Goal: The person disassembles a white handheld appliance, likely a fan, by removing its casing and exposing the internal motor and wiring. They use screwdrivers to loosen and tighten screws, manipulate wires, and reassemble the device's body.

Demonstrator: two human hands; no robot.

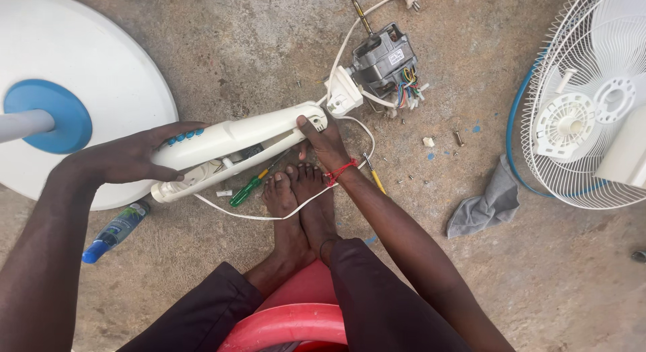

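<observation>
- A round white fan base (114, 76) with a blue collar (47, 115) is seen in the upper left of the frame, lying on the concrete floor (222, 43).
- A small plastic bottle (116, 231) with a blue cap is found at lower left, just below the base.
- The left hand (145, 153) is closed over the button end of the white control housing (235, 147), left of centre; its grip is wrapped around the housing.
- A green-handled screwdriver (252, 184) is laid just under the housing, beside the bare feet (296, 204).
- The right hand (323, 140) is pressed on the housing's other end at centre, fingers curled over it in a holding grip; a red thread is worn at the wrist.
- An exposed fan motor (383, 59) with coloured wires is placed at upper centre, joined to the housing by a white cord (343, 43).
- Loose screws (459, 137) and a grey rag (488, 204) are scattered right of centre.
- A white fan grille (558, 184) is seen at the right edge.
</observation>
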